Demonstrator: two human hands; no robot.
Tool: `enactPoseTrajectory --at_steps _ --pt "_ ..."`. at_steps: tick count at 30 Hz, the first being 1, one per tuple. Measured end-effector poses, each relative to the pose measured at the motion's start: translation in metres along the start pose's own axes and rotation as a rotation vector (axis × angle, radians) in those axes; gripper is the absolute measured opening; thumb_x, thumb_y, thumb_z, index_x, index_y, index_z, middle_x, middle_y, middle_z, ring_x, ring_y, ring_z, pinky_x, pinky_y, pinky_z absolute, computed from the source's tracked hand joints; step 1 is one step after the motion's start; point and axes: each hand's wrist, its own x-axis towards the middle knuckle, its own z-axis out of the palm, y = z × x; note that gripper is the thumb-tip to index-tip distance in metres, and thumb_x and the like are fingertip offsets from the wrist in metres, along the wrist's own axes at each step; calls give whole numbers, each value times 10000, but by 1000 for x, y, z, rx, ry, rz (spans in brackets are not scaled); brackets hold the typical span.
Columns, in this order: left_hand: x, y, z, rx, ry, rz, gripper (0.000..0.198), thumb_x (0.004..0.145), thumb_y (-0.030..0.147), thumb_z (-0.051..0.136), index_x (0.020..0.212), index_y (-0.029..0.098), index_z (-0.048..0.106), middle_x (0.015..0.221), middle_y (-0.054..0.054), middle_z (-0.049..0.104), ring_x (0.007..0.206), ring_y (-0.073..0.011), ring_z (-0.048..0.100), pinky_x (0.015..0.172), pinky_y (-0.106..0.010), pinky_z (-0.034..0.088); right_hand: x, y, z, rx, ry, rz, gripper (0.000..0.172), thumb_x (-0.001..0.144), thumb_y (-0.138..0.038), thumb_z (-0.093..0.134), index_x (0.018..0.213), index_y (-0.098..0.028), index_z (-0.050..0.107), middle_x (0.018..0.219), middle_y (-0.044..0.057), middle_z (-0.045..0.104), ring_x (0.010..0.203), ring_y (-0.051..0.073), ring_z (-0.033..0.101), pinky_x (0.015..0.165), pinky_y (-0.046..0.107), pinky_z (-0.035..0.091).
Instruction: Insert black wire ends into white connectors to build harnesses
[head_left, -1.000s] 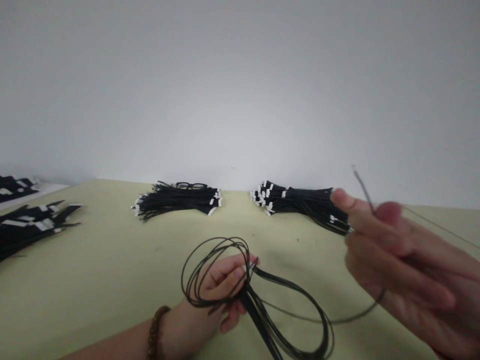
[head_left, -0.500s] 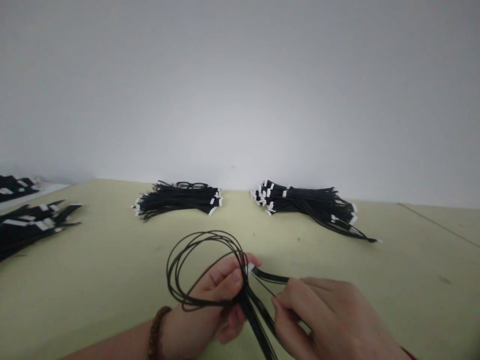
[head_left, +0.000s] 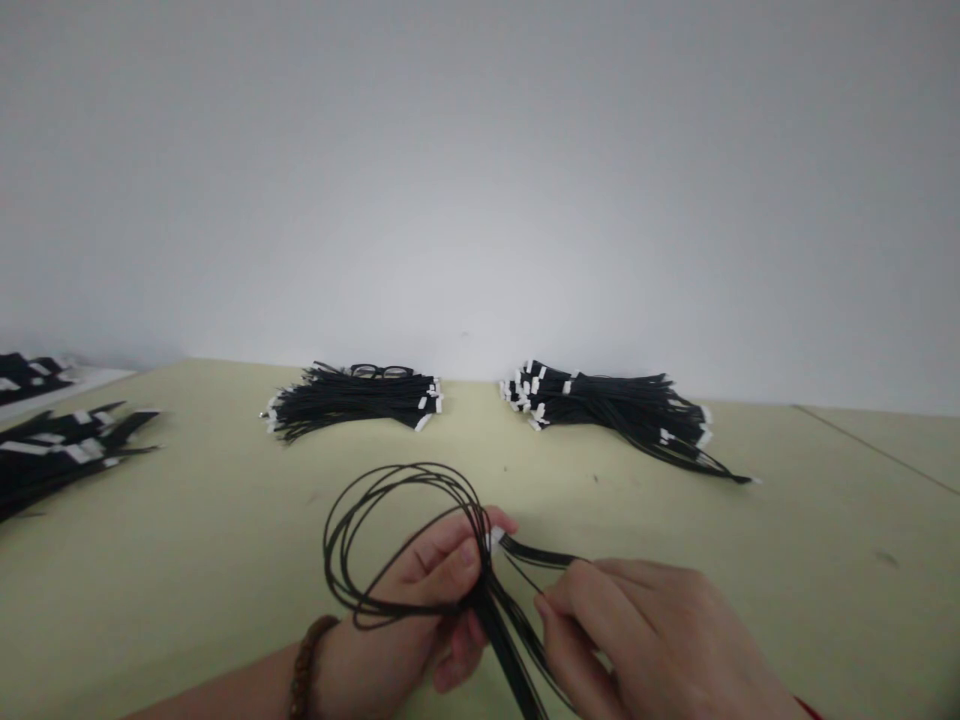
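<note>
Between thumb and fingers, my left hand grips a looped black wire harness, its coil standing out to the left and its wires trailing down toward me. A small white connector sits at the left fingertips, with black wires running from it to the right. My right hand is closed in a pinch on a thin black wire of that harness, just right of the connector. The pinched end is partly covered by the right fingers. A brown beaded bracelet circles the left wrist.
Two bundles of black wires with white connectors, one left and one right, lie at the back against the wall. Eyeglasses rest by the left bundle. More wire bundles lie at far left on the pale yellow table.
Both hands have shifted very slightly left with the harness, and the view has moved a little. The grip of each hand looks the same.
</note>
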Motion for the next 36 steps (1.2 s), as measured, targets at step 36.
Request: enactPoseTrajectory --at_steps 36 --pt "1 0 3 268 55 70 374 763 485 664 1030 222 656 562 50 450 396 -39 365 358 -143 248 -3 -4 -7 -9 -159 94 192 753 -93 480 620 -220 533 549 -40 552 414 117 510 372 250 318"
